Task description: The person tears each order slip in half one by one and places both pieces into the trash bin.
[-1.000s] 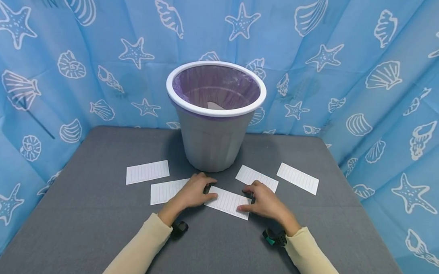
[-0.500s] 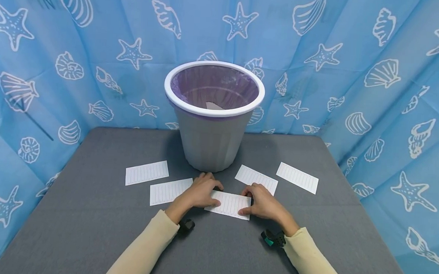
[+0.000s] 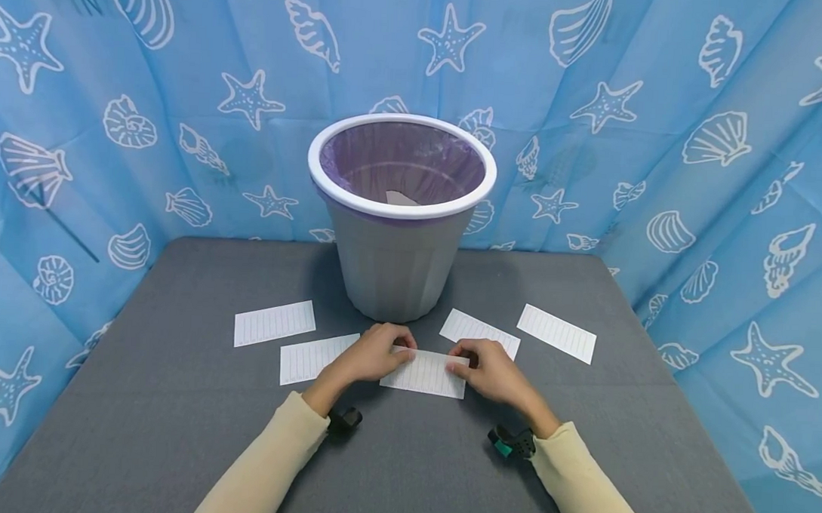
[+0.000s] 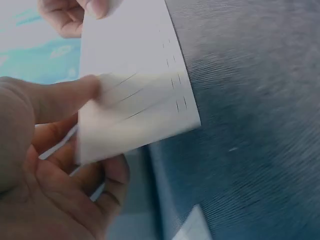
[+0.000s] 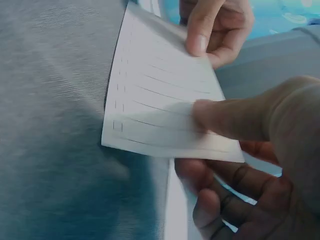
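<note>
A left hand (image 3: pixel 373 353) and right hand (image 3: pixel 494 371) pinch opposite ends of a lined paper slip (image 3: pixel 423 373) just below the frame's center; probably light, flexible and easily creased, it seems best held near its upper corners.

Table (image 3: pixel 140 428): dark grey cloth top
Bin (image 3: pixel 397 267): upright, near far edge
Left papers (image 3: pixel 275 324): two, lying flat
Right papers (image 3: pixel 556 334): two, flat
</note>
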{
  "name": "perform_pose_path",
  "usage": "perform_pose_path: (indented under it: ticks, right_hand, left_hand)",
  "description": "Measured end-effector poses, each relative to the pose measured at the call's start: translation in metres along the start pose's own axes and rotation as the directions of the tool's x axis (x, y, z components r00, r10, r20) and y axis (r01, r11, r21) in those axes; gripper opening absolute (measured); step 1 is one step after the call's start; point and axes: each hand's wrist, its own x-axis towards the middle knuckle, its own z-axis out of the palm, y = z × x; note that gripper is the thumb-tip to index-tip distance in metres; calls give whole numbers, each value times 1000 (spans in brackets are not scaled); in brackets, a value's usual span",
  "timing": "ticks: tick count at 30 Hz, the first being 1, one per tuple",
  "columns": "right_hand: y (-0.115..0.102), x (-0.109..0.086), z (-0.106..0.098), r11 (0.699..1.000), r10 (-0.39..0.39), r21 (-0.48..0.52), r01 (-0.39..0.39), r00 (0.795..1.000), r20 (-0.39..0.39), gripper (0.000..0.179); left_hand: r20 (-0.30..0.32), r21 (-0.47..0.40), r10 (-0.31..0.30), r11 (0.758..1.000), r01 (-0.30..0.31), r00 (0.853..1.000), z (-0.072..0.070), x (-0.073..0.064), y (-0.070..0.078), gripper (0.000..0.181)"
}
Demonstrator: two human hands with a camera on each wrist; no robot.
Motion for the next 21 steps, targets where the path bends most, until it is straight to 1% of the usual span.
perform_pose_path:
  ticks: [3, 6, 10, 13, 19, 21]
  right_hand:
    - [-5, 4, -6, 999, 11, 43, -10, 999, -45, 4]
    - [-12, 9, -12, 996, 21, 87, -12, 995, -99, 6]
    - [-26, 16, -22, 990, -7, 139, 30, 987, -161, 8]
    - [-37, 21, -29, 980, -34, 185, 70, 981, -191, 10]
    - [-60, 33, -42, 953, -72, 271, 138, 968, -239, 11]
    - [-67, 37, -46, 943, -84, 292, 160, 963, -255, 12]
  left_hand:
    - [-71, -50, 16, 999, -20, 997, -9, -2, 4, 6]
    - [-142, -79, 25, 996, -36, 990, -19, -4, 11, 8]
    - [-218, -122, 31, 991, -58, 975, -35, -9, 24, 10]
    - [-264, -147, 41, 986, -82, 964, -49, -13, 34, 12]
    - [-339, -134, 68, 984, -119, 938, -75, -19, 49, 14]
    - [-365, -118, 86, 983, -138, 927, -83, -20, 54, 14]
